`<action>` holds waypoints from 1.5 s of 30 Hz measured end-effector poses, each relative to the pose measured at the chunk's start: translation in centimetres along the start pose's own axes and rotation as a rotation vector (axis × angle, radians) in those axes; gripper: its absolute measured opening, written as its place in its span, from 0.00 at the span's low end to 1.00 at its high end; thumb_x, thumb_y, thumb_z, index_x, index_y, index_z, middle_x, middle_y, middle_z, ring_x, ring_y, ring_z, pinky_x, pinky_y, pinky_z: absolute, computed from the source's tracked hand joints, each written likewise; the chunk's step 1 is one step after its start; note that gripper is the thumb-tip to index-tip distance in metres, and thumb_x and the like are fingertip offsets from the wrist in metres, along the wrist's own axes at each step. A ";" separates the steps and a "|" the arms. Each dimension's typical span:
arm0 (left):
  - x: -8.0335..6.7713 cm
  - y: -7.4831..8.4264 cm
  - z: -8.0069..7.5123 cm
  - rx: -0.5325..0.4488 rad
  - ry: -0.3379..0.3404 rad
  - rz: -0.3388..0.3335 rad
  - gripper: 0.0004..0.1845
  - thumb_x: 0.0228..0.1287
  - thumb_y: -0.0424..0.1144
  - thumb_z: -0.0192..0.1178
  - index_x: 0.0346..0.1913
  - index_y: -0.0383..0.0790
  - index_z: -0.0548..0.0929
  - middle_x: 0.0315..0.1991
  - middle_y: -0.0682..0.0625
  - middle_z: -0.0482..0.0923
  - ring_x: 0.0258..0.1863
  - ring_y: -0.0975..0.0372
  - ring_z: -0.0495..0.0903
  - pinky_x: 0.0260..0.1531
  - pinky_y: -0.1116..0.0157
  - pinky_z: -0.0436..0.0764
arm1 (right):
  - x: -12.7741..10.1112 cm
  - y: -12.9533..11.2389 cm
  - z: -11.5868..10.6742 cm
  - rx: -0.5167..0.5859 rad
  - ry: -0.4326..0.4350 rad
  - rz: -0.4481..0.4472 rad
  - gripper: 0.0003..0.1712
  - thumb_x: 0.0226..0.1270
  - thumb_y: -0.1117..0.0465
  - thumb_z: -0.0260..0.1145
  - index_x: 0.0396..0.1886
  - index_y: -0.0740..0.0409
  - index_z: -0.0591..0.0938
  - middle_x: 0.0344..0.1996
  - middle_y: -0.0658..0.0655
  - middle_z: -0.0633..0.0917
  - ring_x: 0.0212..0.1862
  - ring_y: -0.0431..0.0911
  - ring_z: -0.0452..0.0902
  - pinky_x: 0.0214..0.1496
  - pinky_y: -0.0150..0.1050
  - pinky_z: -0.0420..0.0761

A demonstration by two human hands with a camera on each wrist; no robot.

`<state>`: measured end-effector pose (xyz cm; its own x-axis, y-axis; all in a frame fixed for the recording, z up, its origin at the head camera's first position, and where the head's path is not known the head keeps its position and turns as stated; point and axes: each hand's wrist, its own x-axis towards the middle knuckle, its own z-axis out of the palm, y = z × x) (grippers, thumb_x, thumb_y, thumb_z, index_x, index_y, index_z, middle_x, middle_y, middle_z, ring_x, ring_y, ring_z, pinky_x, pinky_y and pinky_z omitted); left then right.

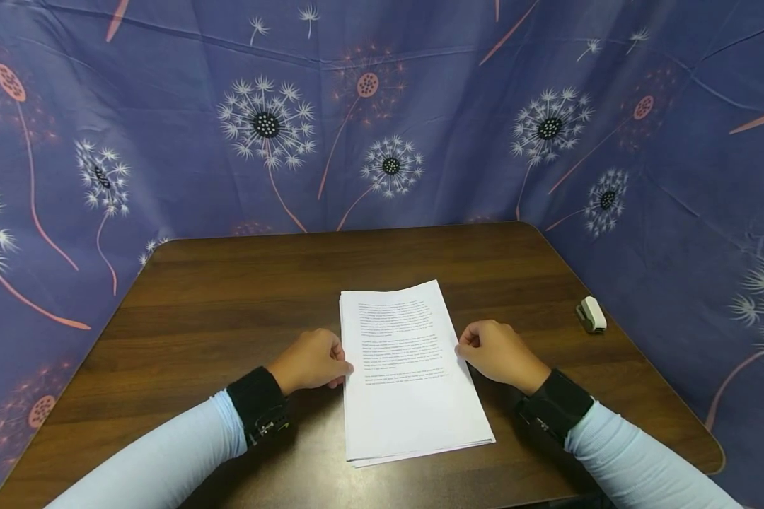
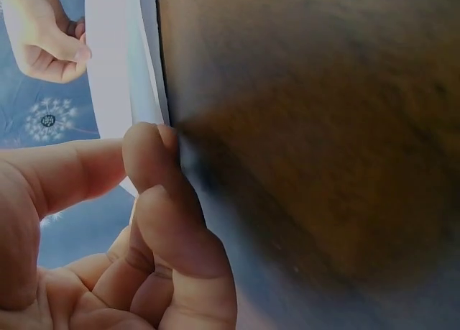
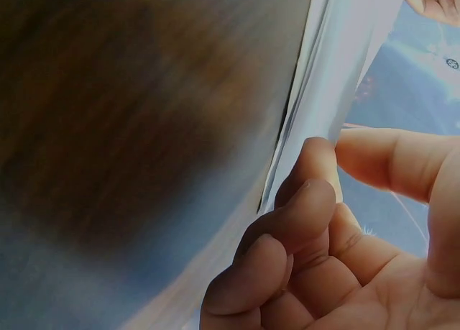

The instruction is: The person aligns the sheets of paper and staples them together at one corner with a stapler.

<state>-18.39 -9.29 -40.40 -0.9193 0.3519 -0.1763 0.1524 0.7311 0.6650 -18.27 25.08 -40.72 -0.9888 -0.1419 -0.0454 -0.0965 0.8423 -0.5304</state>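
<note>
A stack of printed paper sheets [image 1: 397,410] lies on the brown table, its text facing up and a few lower edges showing slightly out of line. My left hand [image 1: 315,360] pinches the left edge of the stack between thumb and curled fingers. On the opposite edge, my right hand [image 1: 499,353] pinches the paper in the same way. In the left wrist view, the thumb and forefinger meet at the sheets' edge [image 2: 147,57]. The right wrist view shows several layered sheets [image 3: 316,93] at the right fingertips.
A small white and dark stapler [image 1: 591,314] stands near the table's right edge. The wooden table [image 1: 229,297] has rounded corners. Behind it and to the sides hangs a blue cloth [image 1: 458,141] with dandelion prints. Both wrists wear black bands [image 1: 257,404].
</note>
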 end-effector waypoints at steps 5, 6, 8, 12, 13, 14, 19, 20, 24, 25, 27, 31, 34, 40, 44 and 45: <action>-0.1 0.0 0.0 0.021 -0.017 -0.014 0.11 0.63 0.38 0.72 0.24 0.42 0.84 0.16 0.53 0.81 0.18 0.62 0.80 0.21 0.66 0.72 | 0.1 0.2 0.0 0.000 -0.004 -0.008 0.07 0.69 0.58 0.69 0.31 0.54 0.85 0.22 0.50 0.81 0.23 0.45 0.73 0.23 0.37 0.71; -0.1 0.1 -0.1 0.021 -0.024 -0.019 0.11 0.63 0.38 0.72 0.24 0.42 0.84 0.17 0.52 0.81 0.19 0.61 0.80 0.22 0.65 0.72 | 0.0 0.2 0.1 0.001 -0.005 -0.004 0.07 0.69 0.58 0.69 0.31 0.54 0.85 0.23 0.50 0.81 0.23 0.45 0.74 0.23 0.37 0.71; -0.1 0.0 -0.1 0.021 -0.040 -0.027 0.10 0.63 0.39 0.72 0.25 0.42 0.85 0.18 0.52 0.82 0.20 0.60 0.80 0.23 0.65 0.73 | 0.0 0.3 0.1 -0.003 -0.008 0.004 0.07 0.69 0.57 0.69 0.32 0.54 0.86 0.23 0.51 0.81 0.24 0.45 0.74 0.23 0.38 0.72; -0.1 -0.1 -0.1 0.012 -0.059 -0.039 0.10 0.64 0.39 0.72 0.26 0.43 0.85 0.19 0.51 0.82 0.20 0.60 0.80 0.23 0.65 0.73 | 0.0 0.3 0.3 -0.011 -0.014 0.013 0.06 0.69 0.57 0.70 0.32 0.53 0.86 0.23 0.51 0.81 0.25 0.46 0.74 0.25 0.39 0.73; -0.1 -0.1 -0.1 0.009 -0.062 -0.042 0.10 0.65 0.39 0.71 0.27 0.43 0.85 0.19 0.51 0.82 0.21 0.59 0.80 0.23 0.65 0.73 | 0.0 0.3 0.3 -0.012 -0.016 0.011 0.06 0.69 0.58 0.70 0.32 0.54 0.86 0.23 0.51 0.81 0.25 0.46 0.74 0.25 0.39 0.73; -0.2 -0.2 -0.1 0.005 -0.064 -0.043 0.10 0.65 0.39 0.71 0.27 0.43 0.85 0.19 0.51 0.82 0.21 0.59 0.80 0.23 0.65 0.73 | 0.0 0.3 0.3 -0.012 -0.018 0.011 0.06 0.69 0.58 0.70 0.33 0.54 0.86 0.24 0.51 0.81 0.25 0.46 0.74 0.25 0.39 0.74; -0.3 -0.3 -0.2 0.002 -0.066 -0.049 0.10 0.65 0.40 0.71 0.27 0.43 0.86 0.20 0.50 0.82 0.21 0.59 0.80 0.24 0.64 0.74 | -0.2 0.3 0.2 -0.008 -0.025 0.014 0.05 0.69 0.58 0.70 0.34 0.55 0.86 0.25 0.52 0.82 0.26 0.46 0.75 0.26 0.40 0.75; -0.4 -0.2 -0.2 0.006 -0.063 -0.051 0.10 0.65 0.40 0.71 0.27 0.43 0.86 0.20 0.50 0.82 0.21 0.59 0.80 0.24 0.64 0.74 | -0.2 0.3 0.2 -0.009 -0.026 0.017 0.06 0.69 0.58 0.70 0.35 0.55 0.86 0.25 0.52 0.82 0.26 0.46 0.75 0.26 0.40 0.75; -0.4 -0.2 -0.2 0.013 -0.035 -0.060 0.09 0.66 0.40 0.70 0.29 0.42 0.85 0.20 0.50 0.81 0.21 0.59 0.79 0.23 0.64 0.73 | -0.2 0.2 0.1 -0.002 -0.029 0.034 0.09 0.69 0.58 0.70 0.42 0.59 0.86 0.28 0.54 0.82 0.28 0.46 0.75 0.27 0.40 0.76; -0.4 -0.2 -0.2 0.008 -0.026 -0.061 0.08 0.66 0.40 0.70 0.31 0.42 0.86 0.20 0.50 0.81 0.21 0.58 0.79 0.23 0.64 0.73 | -0.1 0.2 0.1 0.002 -0.028 0.039 0.11 0.69 0.57 0.70 0.45 0.60 0.86 0.30 0.54 0.83 0.28 0.47 0.76 0.28 0.40 0.77; -0.3 -0.1 -0.2 0.002 -0.005 -0.062 0.07 0.67 0.40 0.69 0.35 0.40 0.86 0.22 0.50 0.81 0.21 0.58 0.79 0.23 0.63 0.73 | -0.1 0.0 0.1 0.001 -0.013 0.043 0.16 0.70 0.57 0.70 0.52 0.62 0.84 0.35 0.56 0.85 0.32 0.47 0.78 0.31 0.41 0.80; 0.0 -0.2 -0.1 0.053 0.049 -0.055 0.12 0.66 0.42 0.69 0.44 0.36 0.87 0.31 0.49 0.81 0.28 0.58 0.78 0.27 0.62 0.74 | -0.1 -0.5 0.1 -0.006 0.010 0.034 0.26 0.70 0.56 0.70 0.62 0.66 0.80 0.49 0.63 0.86 0.43 0.51 0.83 0.45 0.48 0.86; 0.4 -0.1 0.1 0.119 0.076 -0.070 0.19 0.65 0.46 0.69 0.49 0.34 0.86 0.40 0.46 0.78 0.34 0.56 0.76 0.31 0.61 0.75 | -0.1 -0.8 0.3 -0.013 0.007 0.031 0.31 0.69 0.56 0.70 0.66 0.68 0.76 0.56 0.66 0.85 0.47 0.52 0.83 0.51 0.50 0.86; 0.9 0.2 0.1 0.149 0.101 -0.110 0.24 0.64 0.48 0.69 0.52 0.30 0.84 0.49 0.40 0.74 0.39 0.53 0.74 0.32 0.59 0.75 | 0.1 -1.2 0.7 -0.018 0.010 0.015 0.33 0.68 0.56 0.71 0.67 0.69 0.75 0.57 0.67 0.84 0.47 0.52 0.83 0.52 0.51 0.87; 1.3 0.4 0.1 0.101 0.098 -0.112 0.17 0.64 0.47 0.69 0.42 0.34 0.85 0.44 0.42 0.73 0.37 0.54 0.73 0.29 0.61 0.73 | 0.3 -1.6 0.9 0.001 0.014 0.004 0.34 0.68 0.55 0.71 0.67 0.70 0.75 0.58 0.68 0.84 0.52 0.54 0.84 0.54 0.53 0.86; 1.4 0.5 0.2 0.086 0.096 -0.108 0.17 0.64 0.47 0.69 0.43 0.34 0.85 0.43 0.43 0.73 0.37 0.54 0.73 0.29 0.61 0.73 | 0.3 -1.7 1.0 0.005 0.017 0.005 0.34 0.68 0.55 0.71 0.67 0.70 0.75 0.58 0.67 0.84 0.53 0.55 0.84 0.55 0.53 0.85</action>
<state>-19.50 -8.37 -40.44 -0.9618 0.2143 -0.1701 0.0779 0.8106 0.5804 -18.30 23.07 -40.64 -0.9911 -0.1286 -0.0335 -0.0910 0.8402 -0.5346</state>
